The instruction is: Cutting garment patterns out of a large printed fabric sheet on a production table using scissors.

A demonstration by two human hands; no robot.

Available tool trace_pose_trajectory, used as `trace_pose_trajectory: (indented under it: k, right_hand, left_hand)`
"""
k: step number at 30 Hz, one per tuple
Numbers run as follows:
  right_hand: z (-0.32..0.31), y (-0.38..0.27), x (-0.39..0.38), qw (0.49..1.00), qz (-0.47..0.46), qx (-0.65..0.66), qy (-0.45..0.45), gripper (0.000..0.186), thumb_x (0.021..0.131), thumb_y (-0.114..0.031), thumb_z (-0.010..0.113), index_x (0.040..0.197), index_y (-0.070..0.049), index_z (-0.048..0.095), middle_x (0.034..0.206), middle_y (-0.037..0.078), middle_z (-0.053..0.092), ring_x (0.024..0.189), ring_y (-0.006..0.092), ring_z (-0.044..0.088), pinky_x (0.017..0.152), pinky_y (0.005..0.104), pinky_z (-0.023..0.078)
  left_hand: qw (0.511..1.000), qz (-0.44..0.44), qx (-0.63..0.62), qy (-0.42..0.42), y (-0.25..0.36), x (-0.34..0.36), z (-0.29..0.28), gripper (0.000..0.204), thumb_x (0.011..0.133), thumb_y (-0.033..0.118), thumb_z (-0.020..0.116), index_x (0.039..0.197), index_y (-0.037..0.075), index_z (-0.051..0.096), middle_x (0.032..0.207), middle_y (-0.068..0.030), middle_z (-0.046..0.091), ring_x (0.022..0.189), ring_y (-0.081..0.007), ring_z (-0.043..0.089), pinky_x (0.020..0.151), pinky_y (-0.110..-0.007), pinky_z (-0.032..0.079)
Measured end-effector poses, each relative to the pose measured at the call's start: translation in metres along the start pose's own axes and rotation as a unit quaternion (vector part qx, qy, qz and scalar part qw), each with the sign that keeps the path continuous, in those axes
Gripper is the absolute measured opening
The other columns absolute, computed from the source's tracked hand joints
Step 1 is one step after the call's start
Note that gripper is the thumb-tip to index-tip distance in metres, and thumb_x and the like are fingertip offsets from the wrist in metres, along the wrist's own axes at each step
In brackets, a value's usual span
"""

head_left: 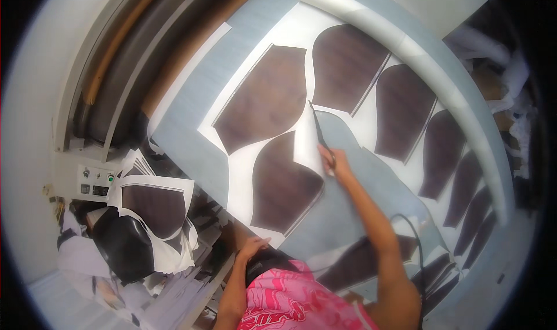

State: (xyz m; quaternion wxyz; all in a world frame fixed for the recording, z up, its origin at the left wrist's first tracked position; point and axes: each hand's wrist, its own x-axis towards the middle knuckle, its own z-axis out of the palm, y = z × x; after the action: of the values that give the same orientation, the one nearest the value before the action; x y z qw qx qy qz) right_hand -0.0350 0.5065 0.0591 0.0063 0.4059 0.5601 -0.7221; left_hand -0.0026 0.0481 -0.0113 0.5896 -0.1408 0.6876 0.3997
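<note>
A white sheet printed with dark brown panels (264,92) lies over the blue-grey table top (194,107). My right hand (333,159) is closed around the handles of a pair of scissors (318,124). Their long dark blades point away from me, tips at the sheet's cut edge. Beside the blades, a white flap of the sheet (306,147) curls up over a brown panel (284,185). At the table's near edge, my left hand (254,249) rests its outstretched fingers by the sheet's lower corner; its thumb is not clear.
A thick white roll (394,28) curves along the far right side. Cut pieces (154,205) are stacked at the left over a black rounded object (122,243) and loose scraps. A control panel (96,179) stands behind them. A dark cable (419,237) loops near my right arm.
</note>
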Motion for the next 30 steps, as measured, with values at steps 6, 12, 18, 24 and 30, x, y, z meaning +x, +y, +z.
trace_pose_trajectory:
  k: [6, 12, 18, 24, 30]
  right_hand:
    - [0.032, 0.019, 0.006, 0.996, 0.024, 0.074, 0.038, 0.052, 0.088, -0.050, 0.072, 0.062, -0.009, 0.053, 0.053, 0.000, 0.049, 0.042, 0.0106, 0.043, 0.041, 0.0267, 0.030]
    - [0.055, 0.008, 0.013, 0.989, 0.032, 0.135, 0.057, 0.050, 0.087, -0.050, 0.073, 0.064, -0.010, 0.054, 0.054, 0.001, 0.049, 0.044, 0.0108, 0.045, 0.042, 0.0265, 0.032]
    - [0.062, -0.001, 0.032, 0.982, 0.037, 0.176, 0.064, 0.048, 0.087, -0.049, 0.073, 0.066, -0.010, 0.054, 0.058, 0.000, 0.050, 0.047, 0.0109, 0.048, 0.043, 0.0262, 0.034]
    - [0.063, -0.003, 0.049, 0.976, 0.028, 0.207, 0.064, 0.046, 0.087, -0.048, 0.073, 0.068, -0.010, 0.054, 0.057, 0.000, 0.049, 0.045, 0.0109, 0.047, 0.042, 0.0256, 0.034]
    - [0.065, -0.007, 0.069, 0.977, 0.016, 0.202, 0.061, 0.048, 0.086, -0.048, 0.074, 0.066, -0.010, 0.053, 0.055, 0.001, 0.049, 0.042, 0.0112, 0.045, 0.040, 0.0251, 0.033]
  left_hand:
    - [1.000, 0.010, -0.006, 0.006, 0.002, 0.000, 0.005, 0.036, 0.086, 0.033, 0.078, 0.086, -0.002, 0.071, 0.081, -0.0076, 0.069, 0.076, -0.0143, 0.063, 0.074, -0.026, 0.049]
    - [1.000, 0.008, -0.006, 0.010, 0.005, -0.001, 0.004, 0.037, 0.086, 0.034, 0.078, 0.087, -0.003, 0.071, 0.082, -0.0084, 0.069, 0.077, -0.0144, 0.063, 0.075, -0.026, 0.050]
    - [1.000, 0.006, -0.008, 0.013, 0.006, -0.001, 0.007, 0.038, 0.087, 0.034, 0.078, 0.089, -0.003, 0.071, 0.084, -0.0090, 0.069, 0.078, -0.0146, 0.063, 0.075, -0.027, 0.050]
    - [1.000, -0.003, 0.003, 0.012, 0.003, 0.005, 0.003, 0.039, 0.086, 0.035, 0.078, 0.090, -0.003, 0.072, 0.085, -0.0092, 0.070, 0.079, -0.0148, 0.064, 0.076, -0.026, 0.051]
    - [1.000, -0.007, 0.012, 0.017, 0.010, 0.011, 0.000, 0.039, 0.086, 0.034, 0.078, 0.089, -0.004, 0.071, 0.083, -0.0083, 0.069, 0.079, -0.0143, 0.064, 0.076, -0.025, 0.051]
